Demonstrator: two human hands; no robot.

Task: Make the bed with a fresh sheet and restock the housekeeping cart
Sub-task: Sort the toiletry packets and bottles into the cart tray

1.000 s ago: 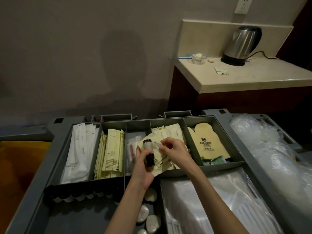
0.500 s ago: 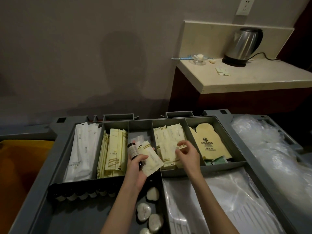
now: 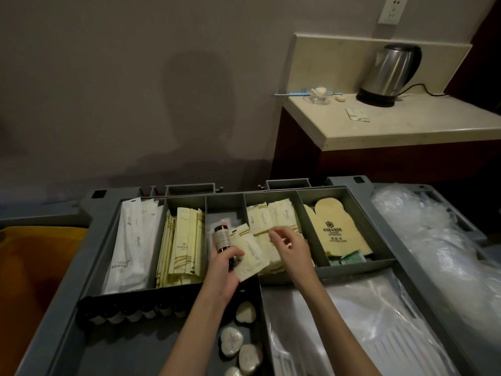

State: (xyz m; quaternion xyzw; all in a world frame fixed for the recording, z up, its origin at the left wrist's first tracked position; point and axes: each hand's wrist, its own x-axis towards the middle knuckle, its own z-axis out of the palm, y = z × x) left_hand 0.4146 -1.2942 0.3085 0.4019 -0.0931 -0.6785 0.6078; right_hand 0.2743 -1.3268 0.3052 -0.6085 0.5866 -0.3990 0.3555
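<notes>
Right hand dropped onto packets | left hand keeps bottle

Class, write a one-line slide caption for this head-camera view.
Left hand holds small dark bottle and cream sachet; right hand reaches into grey cart tray.

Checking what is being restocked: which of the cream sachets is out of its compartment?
The cream sachet in the left hand, gripped with a small dark bottle; the others lie in compartments.
</notes>
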